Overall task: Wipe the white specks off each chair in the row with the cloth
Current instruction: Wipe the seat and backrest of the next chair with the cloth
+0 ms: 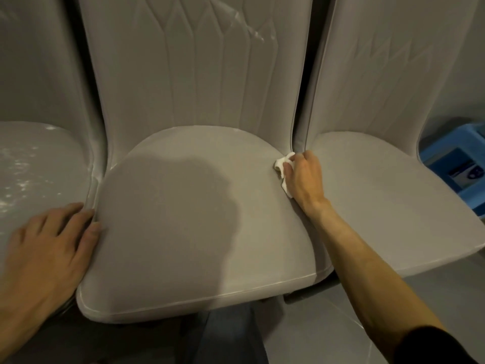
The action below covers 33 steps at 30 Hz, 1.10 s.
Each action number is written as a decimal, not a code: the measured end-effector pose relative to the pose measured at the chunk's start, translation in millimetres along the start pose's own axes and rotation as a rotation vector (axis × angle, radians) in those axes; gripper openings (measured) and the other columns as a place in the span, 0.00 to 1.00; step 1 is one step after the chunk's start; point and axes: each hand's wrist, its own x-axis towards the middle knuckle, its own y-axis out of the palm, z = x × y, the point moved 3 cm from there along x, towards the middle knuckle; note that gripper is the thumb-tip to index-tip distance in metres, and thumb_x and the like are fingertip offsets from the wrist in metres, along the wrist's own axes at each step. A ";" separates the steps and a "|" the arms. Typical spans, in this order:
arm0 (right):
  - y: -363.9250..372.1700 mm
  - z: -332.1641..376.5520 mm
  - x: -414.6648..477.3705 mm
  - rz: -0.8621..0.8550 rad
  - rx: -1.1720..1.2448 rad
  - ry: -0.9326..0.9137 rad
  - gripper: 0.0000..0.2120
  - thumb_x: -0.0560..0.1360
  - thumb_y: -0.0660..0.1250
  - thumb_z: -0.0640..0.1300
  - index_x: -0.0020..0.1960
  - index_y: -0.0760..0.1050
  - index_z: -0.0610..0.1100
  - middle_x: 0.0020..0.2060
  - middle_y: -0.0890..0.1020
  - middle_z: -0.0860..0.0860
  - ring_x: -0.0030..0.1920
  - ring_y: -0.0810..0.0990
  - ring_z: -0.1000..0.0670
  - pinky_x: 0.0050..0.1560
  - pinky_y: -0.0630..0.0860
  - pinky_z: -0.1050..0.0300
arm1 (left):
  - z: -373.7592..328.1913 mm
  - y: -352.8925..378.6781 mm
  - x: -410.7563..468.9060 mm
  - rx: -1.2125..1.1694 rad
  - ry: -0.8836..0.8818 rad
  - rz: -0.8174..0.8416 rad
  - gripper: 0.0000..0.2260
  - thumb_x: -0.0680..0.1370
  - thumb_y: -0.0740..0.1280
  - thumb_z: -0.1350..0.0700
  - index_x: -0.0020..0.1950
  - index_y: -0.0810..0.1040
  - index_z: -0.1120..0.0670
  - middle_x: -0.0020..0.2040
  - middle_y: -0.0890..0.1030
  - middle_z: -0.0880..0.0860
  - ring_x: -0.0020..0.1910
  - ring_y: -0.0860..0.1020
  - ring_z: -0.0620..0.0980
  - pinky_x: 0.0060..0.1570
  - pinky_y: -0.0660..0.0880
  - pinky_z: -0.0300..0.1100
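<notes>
Far left, the left chair (pixel 34 164) has white specks (pixel 23 177) scattered all over its seat, so that one looks dirty. The left hand (pixel 49 248) lies flat with fingers spread, gripping nothing, its fingertips touching the left edge of the middle chair (pixel 183 219). That seat looks pretty much clean (a big shadow covers part of it), but there's a white smear (pixel 246 24) high on its backrest, well above and to the left of the grip. The right hand (pixel 304 177) is clenched around the white cloth (pixel 284 169), pressing it into the seat's right rear edge, just beside the gap to the right chair (pixel 388 195). Well off to the right of the grip sits a blue plastic stool (pixel 456 164).
</notes>
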 end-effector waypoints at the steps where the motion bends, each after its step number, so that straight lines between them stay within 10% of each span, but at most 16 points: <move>1: 0.6 1.5 0.3 0.005 -0.002 0.004 0.13 0.79 0.64 0.44 0.51 0.77 0.33 0.50 0.77 0.37 0.51 0.75 0.35 0.52 0.70 0.44 | -3.8 -4.4 0.3 -0.014 -0.036 -0.014 0.31 0.84 0.42 0.37 0.76 0.67 0.54 0.75 0.70 0.59 0.71 0.70 0.66 0.69 0.68 0.67; 9: -7.3 15.0 -23.4 -0.122 -0.060 -0.133 0.04 0.73 0.69 0.35 0.39 0.80 0.38 0.37 0.79 0.39 0.38 0.76 0.35 0.39 0.75 0.47 | -21.8 -19.5 -3.6 -0.049 -0.079 0.001 0.31 0.84 0.44 0.36 0.71 0.72 0.53 0.71 0.74 0.58 0.67 0.73 0.66 0.66 0.70 0.68; 16: 26.1 53.2 17.4 -0.079 -0.173 0.009 0.07 0.74 0.66 0.38 0.51 0.79 0.37 0.45 0.78 0.38 0.44 0.75 0.36 0.44 0.69 0.47 | -55.6 -65.7 8.7 -0.041 -0.068 -0.233 0.21 0.83 0.52 0.41 0.58 0.79 0.51 0.57 0.79 0.55 0.54 0.76 0.62 0.51 0.71 0.61; 33: 71.5 89.3 64.4 -0.058 -0.064 -0.076 0.11 0.70 0.65 0.33 0.51 0.80 0.40 0.44 0.77 0.41 0.44 0.73 0.38 0.46 0.69 0.46 | -34.3 -38.0 104.1 0.015 0.087 -0.453 0.22 0.82 0.54 0.47 0.64 0.79 0.60 0.64 0.78 0.61 0.56 0.76 0.66 0.50 0.71 0.60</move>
